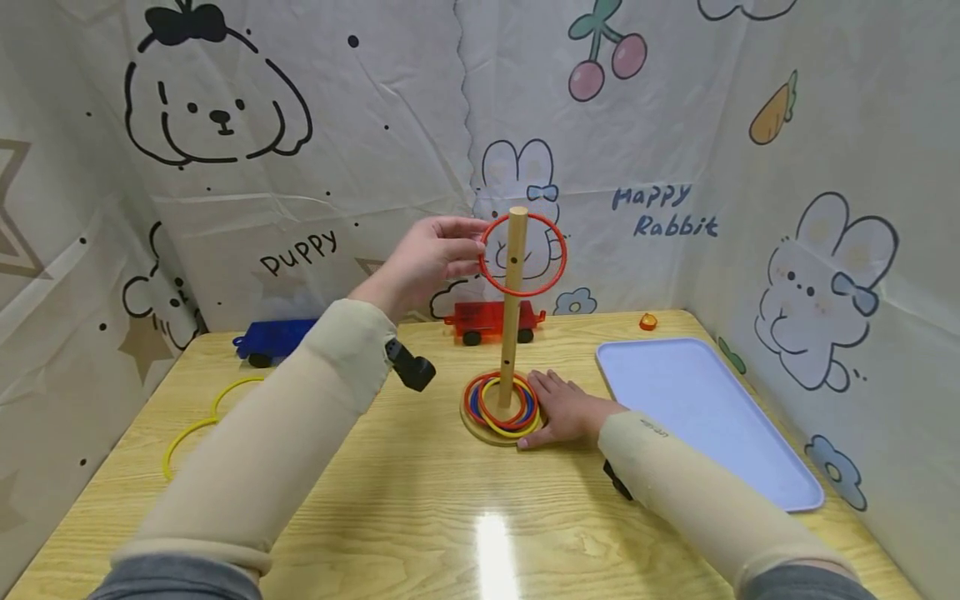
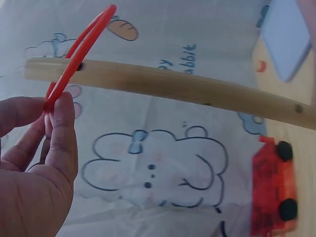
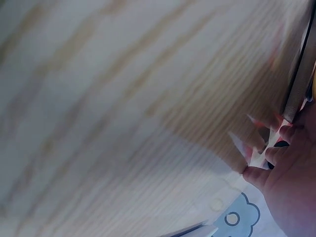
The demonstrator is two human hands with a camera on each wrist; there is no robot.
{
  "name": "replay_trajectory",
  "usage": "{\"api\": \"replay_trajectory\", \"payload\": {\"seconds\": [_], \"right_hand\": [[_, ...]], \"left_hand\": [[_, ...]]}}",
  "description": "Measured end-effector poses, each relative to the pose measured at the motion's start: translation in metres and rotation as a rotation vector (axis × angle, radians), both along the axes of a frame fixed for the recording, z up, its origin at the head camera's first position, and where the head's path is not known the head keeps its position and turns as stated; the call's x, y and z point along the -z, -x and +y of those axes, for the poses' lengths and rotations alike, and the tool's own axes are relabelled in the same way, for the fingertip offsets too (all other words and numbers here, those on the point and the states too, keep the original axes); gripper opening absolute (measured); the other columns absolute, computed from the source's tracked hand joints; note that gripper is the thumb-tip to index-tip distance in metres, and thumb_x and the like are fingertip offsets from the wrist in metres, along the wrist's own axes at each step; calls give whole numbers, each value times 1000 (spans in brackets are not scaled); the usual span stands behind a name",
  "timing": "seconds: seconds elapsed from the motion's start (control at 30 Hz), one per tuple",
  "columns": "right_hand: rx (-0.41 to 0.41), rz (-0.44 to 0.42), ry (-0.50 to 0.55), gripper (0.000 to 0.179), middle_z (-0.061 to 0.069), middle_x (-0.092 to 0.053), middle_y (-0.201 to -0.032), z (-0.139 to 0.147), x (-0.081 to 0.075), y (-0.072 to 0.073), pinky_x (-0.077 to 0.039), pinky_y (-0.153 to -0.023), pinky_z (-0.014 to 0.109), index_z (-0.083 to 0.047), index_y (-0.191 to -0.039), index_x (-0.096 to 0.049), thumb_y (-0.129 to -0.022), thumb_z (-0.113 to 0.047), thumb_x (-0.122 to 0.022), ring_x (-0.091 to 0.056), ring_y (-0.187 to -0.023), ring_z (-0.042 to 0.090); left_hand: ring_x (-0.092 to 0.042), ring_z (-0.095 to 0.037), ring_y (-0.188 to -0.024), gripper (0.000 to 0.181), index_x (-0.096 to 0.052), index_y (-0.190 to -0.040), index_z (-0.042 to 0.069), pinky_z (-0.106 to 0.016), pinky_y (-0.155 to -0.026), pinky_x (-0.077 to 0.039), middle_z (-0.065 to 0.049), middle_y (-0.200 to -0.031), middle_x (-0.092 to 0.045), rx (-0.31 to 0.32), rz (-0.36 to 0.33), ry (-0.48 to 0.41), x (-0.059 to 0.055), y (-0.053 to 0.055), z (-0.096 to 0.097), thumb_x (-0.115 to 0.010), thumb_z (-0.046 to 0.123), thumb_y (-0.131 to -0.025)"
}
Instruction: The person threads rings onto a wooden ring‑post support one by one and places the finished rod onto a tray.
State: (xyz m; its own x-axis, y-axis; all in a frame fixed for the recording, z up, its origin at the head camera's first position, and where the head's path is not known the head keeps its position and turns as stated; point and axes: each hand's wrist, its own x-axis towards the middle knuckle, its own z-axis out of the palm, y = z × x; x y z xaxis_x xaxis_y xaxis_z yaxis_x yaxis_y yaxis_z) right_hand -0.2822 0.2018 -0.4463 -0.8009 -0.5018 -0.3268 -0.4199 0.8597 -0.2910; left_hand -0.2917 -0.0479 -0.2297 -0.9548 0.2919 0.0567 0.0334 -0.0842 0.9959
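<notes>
My left hand point(image 1: 433, 257) pinches a red ring point(image 1: 565, 260) between thumb and fingers. This ring encircles the upper part of an upright wooden post point(image 1: 511, 329); in the left wrist view the post point(image 2: 148, 81) passes between its two sides. The ring stands tilted there, just below the post's top. Around the foot of the post, several red, blue and yellow rings point(image 1: 472, 398) lie on the round wooden base point(image 1: 476, 430). At the base's right edge rests my right hand point(image 1: 567, 411), palm down, fingers extended and touching it.
A red toy wagon point(image 1: 487, 319) stands behind the post, a blue one point(image 1: 273, 340) at the back left. Yellow rings point(image 1: 186, 432) lie left, partly behind my left sleeve. A pale blue tray point(image 1: 697, 408) lies right, with a small orange-red piece point(image 1: 648, 322) beyond it.
</notes>
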Motion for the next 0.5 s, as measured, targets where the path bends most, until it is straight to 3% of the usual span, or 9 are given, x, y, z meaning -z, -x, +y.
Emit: {"api": "replay_trajectory", "payload": {"seconds": [0.23,0.37,0.5], "right_hand": [[-13,9,-2,121,21,-9,-170,0,-1,-2,-15,-123,61,3,-163,-10,-86,-66,-73,-5,-155,44],[-14,7,8,121,23,-9,-169,1,-2,-2,-14,-122,62,4,-163,-11,-86,-67,-73,-5,-155,45],[-17,10,5,120,24,-11,-169,-1,-4,-3,-15,-122,63,5,-162,-14,-86,-67,-73,-6,-154,46]], "left_hand": [[-62,-18,-93,34,-60,-136,-7,-34,-92,-57,-10,-112,-61,5,-77,98,46,5,4,-59,-5,-102],[-62,-18,-91,33,-59,-134,-10,-40,-94,-57,-12,-111,-62,17,-113,156,86,7,3,-58,-6,-101],[-62,-26,-100,33,-58,-134,-12,-43,-95,-57,-14,-112,-60,20,-161,225,127,5,1,-56,-7,-101]]}}
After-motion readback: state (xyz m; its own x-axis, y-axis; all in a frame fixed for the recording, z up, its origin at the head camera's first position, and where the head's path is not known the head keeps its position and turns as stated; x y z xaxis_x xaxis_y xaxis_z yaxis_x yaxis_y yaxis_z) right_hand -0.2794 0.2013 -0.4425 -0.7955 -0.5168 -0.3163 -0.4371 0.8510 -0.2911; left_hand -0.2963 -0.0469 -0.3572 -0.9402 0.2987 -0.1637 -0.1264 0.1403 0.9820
